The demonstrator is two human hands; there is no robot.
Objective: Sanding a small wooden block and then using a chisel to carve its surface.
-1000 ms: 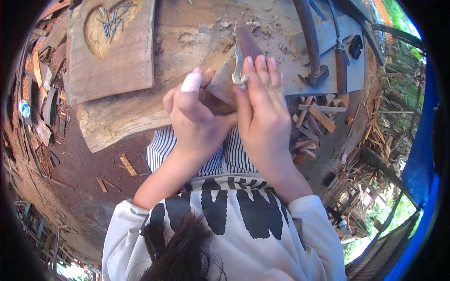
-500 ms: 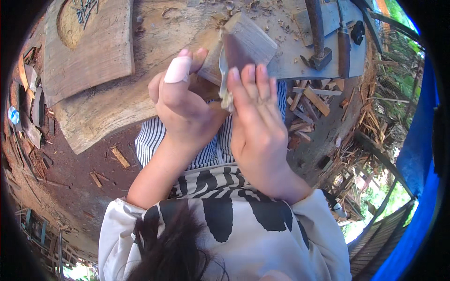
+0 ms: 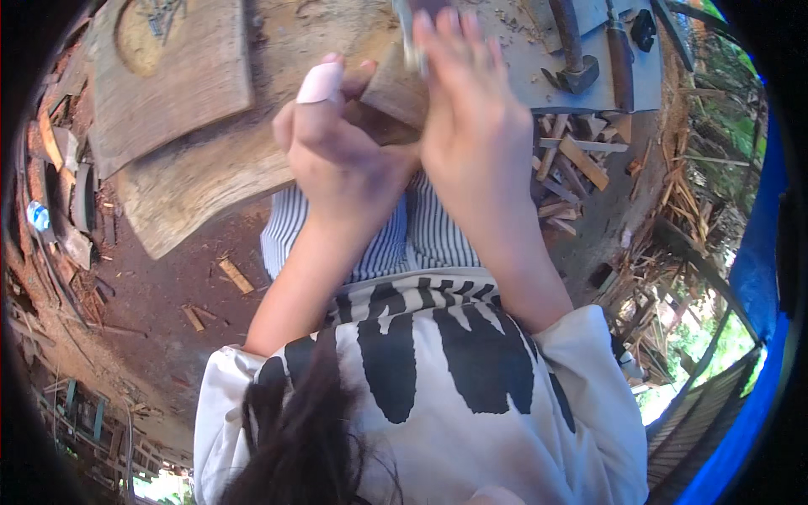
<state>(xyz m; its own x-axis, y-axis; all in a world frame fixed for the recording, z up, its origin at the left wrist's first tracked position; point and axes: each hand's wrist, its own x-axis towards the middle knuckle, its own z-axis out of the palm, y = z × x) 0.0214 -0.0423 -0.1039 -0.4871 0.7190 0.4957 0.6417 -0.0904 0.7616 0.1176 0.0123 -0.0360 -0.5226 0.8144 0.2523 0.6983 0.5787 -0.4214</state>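
My left hand (image 3: 345,156), with a white wrap (image 3: 321,82) round one finger, grips the near end of a pale wooden block (image 3: 396,88) on the bench. Beside it, my right hand (image 3: 475,109) lies over the block with its fingers stretched forward and together. Under those fingers is a brown sheet with a pale, ragged edge, apparently sandpaper (image 3: 410,40). It is blurred and partly cut off by the top of the view. My right thumb is hidden, as is the block's far end.
A curved board (image 3: 181,93) with a round hollow holding nails (image 3: 158,15) lies at the left. To the right are a hammer (image 3: 576,63) and a wooden-handled tool (image 3: 620,67) on a grey board. Wood offcuts (image 3: 581,164) litter the ground beyond my right forearm.
My right hand has slid forward along the block with the sandpaper. The left hand keeps its grip. The whole view has shifted, so the bench sits higher in it.
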